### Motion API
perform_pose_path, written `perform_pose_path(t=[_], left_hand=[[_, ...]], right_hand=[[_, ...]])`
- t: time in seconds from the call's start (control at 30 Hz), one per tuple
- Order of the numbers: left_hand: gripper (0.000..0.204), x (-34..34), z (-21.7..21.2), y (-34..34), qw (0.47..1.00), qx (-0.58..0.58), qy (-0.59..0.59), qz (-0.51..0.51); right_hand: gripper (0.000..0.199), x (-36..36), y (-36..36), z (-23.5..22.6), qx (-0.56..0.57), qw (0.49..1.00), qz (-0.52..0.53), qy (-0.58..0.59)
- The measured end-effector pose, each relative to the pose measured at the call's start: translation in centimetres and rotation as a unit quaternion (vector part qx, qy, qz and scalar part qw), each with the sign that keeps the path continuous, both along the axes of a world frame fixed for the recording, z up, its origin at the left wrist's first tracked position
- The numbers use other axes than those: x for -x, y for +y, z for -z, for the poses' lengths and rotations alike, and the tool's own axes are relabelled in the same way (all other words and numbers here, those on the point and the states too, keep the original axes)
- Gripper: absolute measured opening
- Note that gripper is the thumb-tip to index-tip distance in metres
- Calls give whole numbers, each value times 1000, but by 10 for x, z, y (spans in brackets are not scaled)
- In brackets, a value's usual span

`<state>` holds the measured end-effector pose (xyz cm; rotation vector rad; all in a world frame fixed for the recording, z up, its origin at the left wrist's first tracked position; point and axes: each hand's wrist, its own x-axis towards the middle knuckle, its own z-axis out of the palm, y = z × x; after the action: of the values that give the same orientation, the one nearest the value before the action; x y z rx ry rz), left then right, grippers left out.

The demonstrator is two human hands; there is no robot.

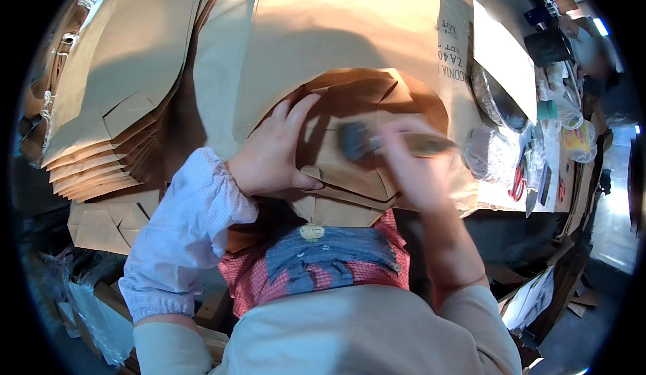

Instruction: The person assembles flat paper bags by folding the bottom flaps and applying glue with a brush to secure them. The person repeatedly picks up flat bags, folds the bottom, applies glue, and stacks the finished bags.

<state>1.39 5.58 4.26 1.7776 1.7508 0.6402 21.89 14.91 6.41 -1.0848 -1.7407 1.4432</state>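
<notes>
Item: brown paper bag [350, 166], folded base uppermost, at the near edge of the bench [464, 106]. Left hand [272, 156]: grip spread flat, fingers apart, pinning the bag's flap. Right hand [410, 166]: grip clamped on a brush [367, 139], motion-blurred, bristles on the fold. Stack of finished bags [114, 99] at the left edge; red scissors [518, 181] toward the right. Handling judgement: keep the flap pressed, brush evenly along the crease.

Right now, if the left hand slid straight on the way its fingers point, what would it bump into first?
Probably the raised brown paper sheet arching over the folded bag bottom that the left hand presses. Depth is hard to judge here.
</notes>
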Motion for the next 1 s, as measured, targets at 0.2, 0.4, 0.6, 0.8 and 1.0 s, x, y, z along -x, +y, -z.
perform_pose_path(t=[0.2,0.4,0.6,0.8,1.0], left_hand=[[113,-7,-1,3,999,51,-4,-12],[75,4,2,-1,992,48,109,30],[54,11,-10,1,972,104,190,94],[47,15,4,-7,973,10,202,108],[16,15,-3,11,997,79,18,-6]], right_hand=[[7,-53,28,1,-193,954,-49,-225],[5,-81,35,-31,-116,989,-60,-70],[23,-26,43,-30,-296,892,-321,-116],[22,6,49,-3,-283,882,-368,-78],[10,-48,47,-28,-93,992,-64,-56]])
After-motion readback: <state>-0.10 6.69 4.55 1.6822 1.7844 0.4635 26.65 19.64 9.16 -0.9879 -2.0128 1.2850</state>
